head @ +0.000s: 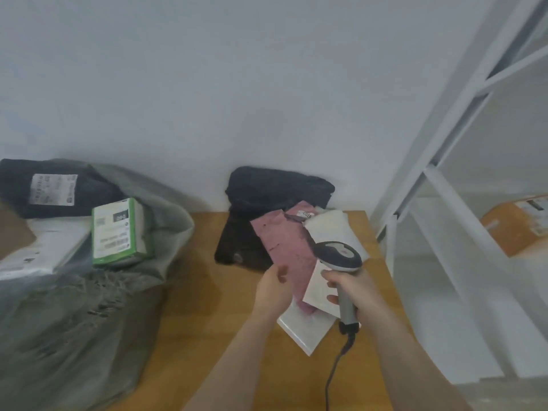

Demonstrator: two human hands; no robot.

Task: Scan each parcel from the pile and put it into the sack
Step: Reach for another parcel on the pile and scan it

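Observation:
A pile of parcels lies on the wooden table (207, 292): a pink mailer (284, 241) on top, black bags (275, 188) behind it, white mailers (305, 330) under and beside it. My left hand (274, 287) holds the pink mailer at its near left edge. My right hand (353, 295) grips a grey corded barcode scanner (339, 256), its head over the pink mailer; its thumb also touches a white label on the parcel. The grey-green sack (89, 321) stands open at the left, holding a black bag, a green-edged box (118, 232) and a white parcel.
A white metal shelf frame (444, 173) rises at the right, with an orange-brown carton (516, 223) on a shelf behind it. The scanner's black cord (332, 375) trails down toward me. A pale wall closes the back of the table.

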